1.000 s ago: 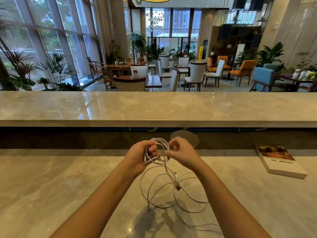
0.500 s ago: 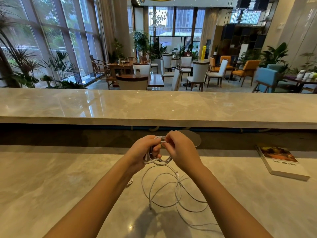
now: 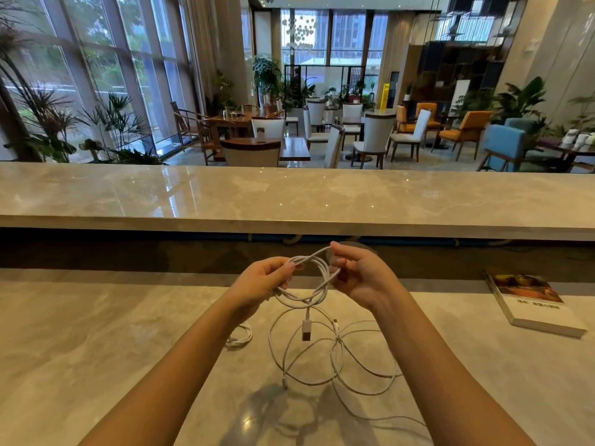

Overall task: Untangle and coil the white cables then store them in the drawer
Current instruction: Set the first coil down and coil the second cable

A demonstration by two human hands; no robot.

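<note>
- The left hand (image 3: 262, 281) is closed on one side of a small coil of white cable (image 3: 314, 278); its fingers pinch the strands together above the marble counter (image 3: 96, 349).
- The right hand (image 3: 360, 275) grips the opposite side of the coil, with the fingertips curled around the strands — one strand rises in a loop over the thumb.
- The coil is held in the air between both hands, a little above the counter.
- A USB plug (image 3: 306, 329) hangs from the coil, straight down, just under it.
- Under the coil, more loose white cables (image 3: 338, 358) lie in tangled loops on the counter, between the two forearms.
- A second small white bundle (image 3: 240, 338) lies on the counter beside the left forearm, to the lower left of the coil.
- A book (image 3: 531, 304) lies flat on the counter — well apart from the coil, to its right.
- A higher marble ledge (image 3: 289, 197) runs behind the coil, on the far side.
</note>
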